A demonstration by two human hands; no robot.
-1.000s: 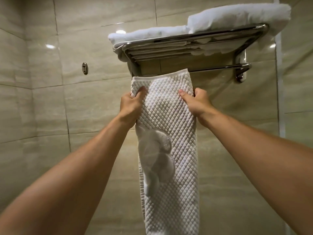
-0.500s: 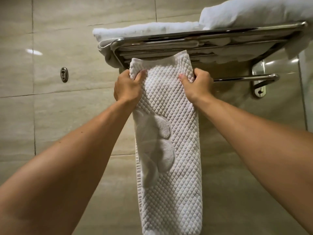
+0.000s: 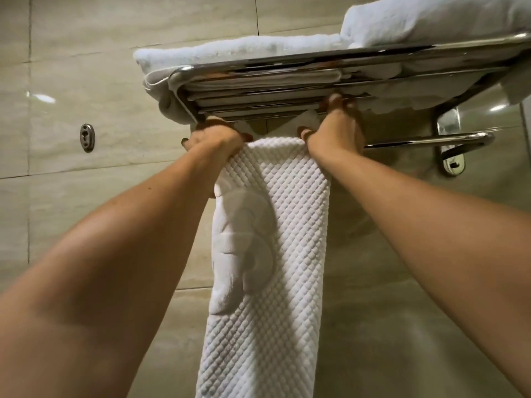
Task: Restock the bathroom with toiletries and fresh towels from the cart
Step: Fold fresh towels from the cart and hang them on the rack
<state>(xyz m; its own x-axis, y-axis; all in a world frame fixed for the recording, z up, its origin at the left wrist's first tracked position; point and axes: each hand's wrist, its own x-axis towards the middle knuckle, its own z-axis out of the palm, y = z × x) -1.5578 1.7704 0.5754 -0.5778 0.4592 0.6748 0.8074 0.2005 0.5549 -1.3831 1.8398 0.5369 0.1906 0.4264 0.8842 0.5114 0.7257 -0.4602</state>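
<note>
A white waffle-textured bath mat [image 3: 267, 254] is seen draped over the lower rail [image 3: 425, 140] of a chrome wall rack [image 3: 316, 63], its front length hanging down against the tiled wall [image 3: 86, 67]. Its top fold is gripped at the left corner by the left hand [image 3: 214, 140] and at the right corner by the right hand [image 3: 336, 127], fingers curled round the cloth. Folded white towels [image 3: 431, 18] are stacked on the rack's upper shelf.
</note>
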